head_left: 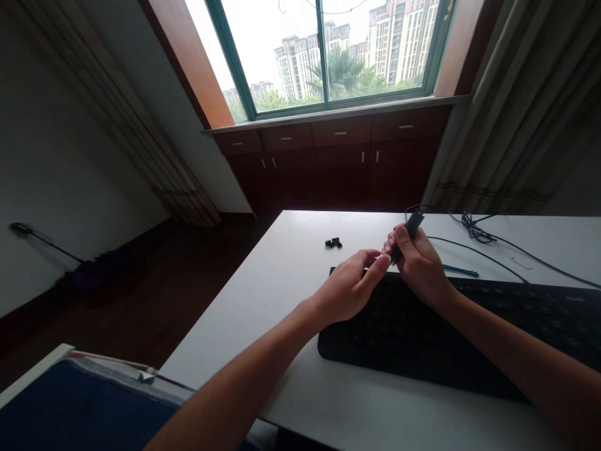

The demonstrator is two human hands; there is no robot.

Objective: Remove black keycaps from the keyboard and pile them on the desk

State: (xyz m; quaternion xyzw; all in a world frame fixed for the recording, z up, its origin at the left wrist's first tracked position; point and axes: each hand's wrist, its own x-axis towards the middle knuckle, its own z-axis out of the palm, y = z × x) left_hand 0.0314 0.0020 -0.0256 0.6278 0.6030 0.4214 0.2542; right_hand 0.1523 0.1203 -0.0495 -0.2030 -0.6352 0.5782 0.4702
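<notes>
My right hand [421, 260] is closed around a dark, flat, narrow bar-shaped piece [414, 223], tilted with its upper end leaning right. At the piece's lower end, my left hand [353, 280] has its thumb and index finger pinched together; whatever sits between those fingertips is too small to make out. Both hands are above the far left part of a black keyboard [399, 351], which lies on the white table. Left of the hands, several small black pieces [333, 242] lie in a little cluster on the tabletop.
A blue slim stick [461, 270] lies behind the keyboard. Black cables [476, 228] are bundled at the table's back right, near a thin bent wire [521, 264]. The white table [244, 313] ends at the left; a dark blue zippered fabric item [79, 407] is beside it.
</notes>
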